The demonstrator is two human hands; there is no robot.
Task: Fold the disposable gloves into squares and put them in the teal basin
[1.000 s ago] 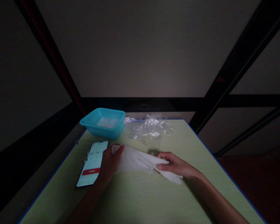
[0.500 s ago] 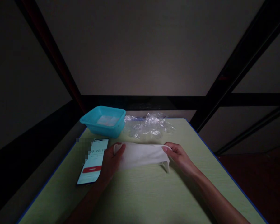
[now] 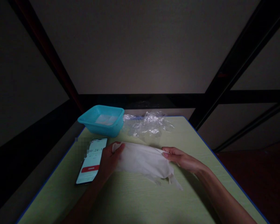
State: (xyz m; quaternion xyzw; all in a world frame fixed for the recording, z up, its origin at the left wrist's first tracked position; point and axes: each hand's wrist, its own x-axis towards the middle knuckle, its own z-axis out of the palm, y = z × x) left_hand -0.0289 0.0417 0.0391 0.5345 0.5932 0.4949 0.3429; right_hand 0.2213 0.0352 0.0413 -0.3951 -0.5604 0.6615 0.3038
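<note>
A thin, pale white cloth (image 3: 142, 160) is stretched between my two hands above the table; its exact kind cannot be made out. My left hand (image 3: 110, 158) pinches its left end, thumb on top. The upper right edge is gripped between thumb and fingers of my right hand (image 3: 177, 157). Below the right hand, the lower edge hangs loose, with a narrow strip dangling at the corner. A phone (image 3: 91, 161) with a lit timer screen lies just left of my left hand, which partly covers it.
On the pale green table (image 3: 140, 202) with blue edging, a turquoise plastic basket (image 3: 102, 129) stands at the back left with whitish flat items inside. Crumpled clear plastic wrapping (image 3: 151, 124) lies beside it along the back edge. A wall (image 3: 140, 49) rises behind.
The cloth has spread downward, showing more of its surface, and its loose lower right corner hangs further out. My right hand has moved slightly down and right; both hands keep their hold.
</note>
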